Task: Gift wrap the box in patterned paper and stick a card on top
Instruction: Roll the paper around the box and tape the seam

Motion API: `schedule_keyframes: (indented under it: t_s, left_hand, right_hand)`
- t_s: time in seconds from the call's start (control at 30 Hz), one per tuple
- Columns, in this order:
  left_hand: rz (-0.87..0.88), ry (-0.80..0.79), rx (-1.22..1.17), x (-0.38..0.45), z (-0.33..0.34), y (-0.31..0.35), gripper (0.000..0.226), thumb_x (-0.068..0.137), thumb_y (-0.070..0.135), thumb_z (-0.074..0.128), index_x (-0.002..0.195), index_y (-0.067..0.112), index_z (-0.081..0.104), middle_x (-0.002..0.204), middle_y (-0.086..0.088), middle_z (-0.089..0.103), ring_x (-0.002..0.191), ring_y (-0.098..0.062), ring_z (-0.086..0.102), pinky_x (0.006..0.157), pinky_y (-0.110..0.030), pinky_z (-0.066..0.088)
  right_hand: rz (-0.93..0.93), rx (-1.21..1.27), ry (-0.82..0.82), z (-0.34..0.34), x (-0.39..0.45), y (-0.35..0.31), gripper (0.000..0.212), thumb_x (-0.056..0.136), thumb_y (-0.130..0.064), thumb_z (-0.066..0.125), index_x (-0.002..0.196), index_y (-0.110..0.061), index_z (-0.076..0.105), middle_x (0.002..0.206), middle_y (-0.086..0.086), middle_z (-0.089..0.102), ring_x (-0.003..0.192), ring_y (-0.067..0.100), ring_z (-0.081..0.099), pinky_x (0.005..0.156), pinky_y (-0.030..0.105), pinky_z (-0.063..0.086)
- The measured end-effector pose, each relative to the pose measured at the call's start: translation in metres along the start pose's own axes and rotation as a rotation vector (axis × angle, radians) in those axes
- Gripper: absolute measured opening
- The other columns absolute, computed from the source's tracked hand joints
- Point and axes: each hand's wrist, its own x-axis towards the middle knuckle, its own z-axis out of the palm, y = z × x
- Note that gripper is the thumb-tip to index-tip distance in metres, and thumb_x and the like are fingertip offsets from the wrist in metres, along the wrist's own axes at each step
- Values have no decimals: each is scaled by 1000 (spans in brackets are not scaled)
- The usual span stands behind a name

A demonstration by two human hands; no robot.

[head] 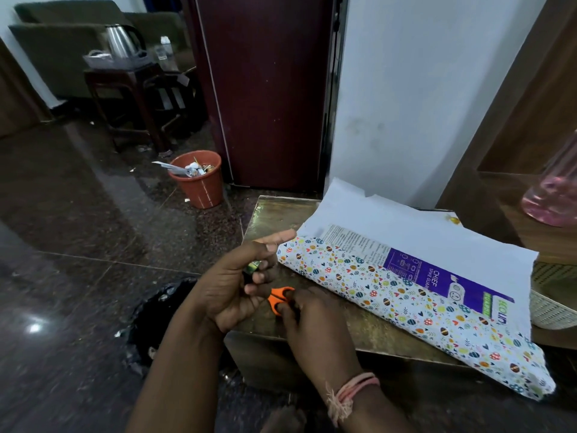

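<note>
A long purple-and-white box [437, 278] lies slantwise on a low brass-topped table [281, 214]. Patterned paper [390, 295] with coloured eggs covers its near side, and the paper's white underside [406, 223] stands up behind the box. My left hand [237, 285] is left of the box, fingers closed on a small green and black object, index finger pointing at the paper's corner. My right hand [309, 323] rests on the table just below it, fingers in the orange handles of the scissors [279, 300]. The blades are hidden under my hands.
A woven basket [549, 307] sits at the table's right end under a wooden shelf holding a pink glass vessel [552, 195]. An orange waste bin [199, 179] stands on the dark floor by a maroon fridge [268, 89]. A black bag [162, 310] lies left of the table.
</note>
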Motion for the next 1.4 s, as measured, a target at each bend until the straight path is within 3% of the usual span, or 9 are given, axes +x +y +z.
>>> schedule_keyframes:
  t_s: [0.13, 0.33, 0.43, 0.6, 0.7, 0.8, 0.93, 1.13, 1.4]
  left_hand:
    - [-10, -35, 14, 4, 0, -1, 54, 81, 9, 64, 135, 4, 65, 68, 4, 37, 48, -2, 35, 34, -11, 28]
    - [-18, -85, -21, 6, -2, -1, 68, 76, 13, 71, 141, 3, 58, 69, 4, 36, 49, -2, 36, 34, -12, 31]
    - [5, -133, -86, 7, -1, 2, 76, 71, 9, 81, 142, 1, 57, 69, 4, 36, 48, -2, 37, 34, -12, 32]
    - [59, -250, -272, 5, -3, 8, 74, 79, 9, 76, 147, 0, 49, 72, 3, 37, 51, -3, 40, 35, -11, 35]
    - [78, -248, -291, 5, -6, 8, 76, 81, 9, 75, 150, 2, 46, 73, 4, 36, 51, -4, 42, 36, -11, 37]
    - [64, -173, -192, 11, 0, 3, 79, 69, 9, 85, 142, 1, 56, 70, 3, 36, 48, -3, 38, 34, -11, 33]
    - [15, -148, -129, 18, 12, -6, 81, 66, 12, 89, 140, 0, 58, 69, 3, 36, 47, -2, 37, 34, -10, 30]
    - [-26, -166, -177, 23, 17, -13, 77, 74, 16, 85, 143, 0, 55, 68, 4, 38, 47, -3, 39, 35, -10, 32]
    - [-73, -186, -261, 26, 17, -15, 72, 80, 17, 82, 142, -6, 53, 67, 3, 35, 47, -3, 41, 33, -13, 36]
  right_hand:
    - [63, -35, -49, 0, 6, -3, 20, 96, -36, 59, 93, -17, 66, 97, 3, 67, 93, 23, 64, 72, 34, 45]
    - [103, -18, -66, -12, 6, -3, 18, 91, -36, 63, 81, -24, 53, 83, -1, 58, 82, 22, 59, 66, 33, 36]
    - [125, 184, 5, -19, 8, 2, 21, 87, -36, 68, 76, -22, 57, 75, -6, 53, 72, 13, 52, 65, 29, 36]
    - [260, 480, 42, -37, 12, 10, 18, 85, -42, 70, 83, -24, 69, 90, 4, 69, 75, 12, 71, 72, 29, 55]
    - [354, 707, 35, -53, 14, 12, 14, 93, -19, 67, 82, -13, 72, 78, 5, 76, 75, 12, 76, 74, 27, 54]
    - [413, 945, -34, -64, 15, 12, 15, 96, -12, 65, 85, -6, 74, 84, 8, 78, 86, 19, 77, 89, 35, 57]
    - [509, 1300, -102, -71, 16, 9, 18, 98, 1, 58, 92, 11, 72, 93, 21, 75, 79, 24, 75, 73, 25, 62]
    - [559, 1397, -399, -84, 15, 12, 18, 95, -7, 60, 88, 5, 71, 83, 18, 66, 61, 18, 67, 54, 23, 57]
    - [478, 1363, -753, -83, 8, 17, 31, 82, -28, 77, 91, 1, 70, 85, 15, 64, 61, 16, 65, 53, 24, 57]
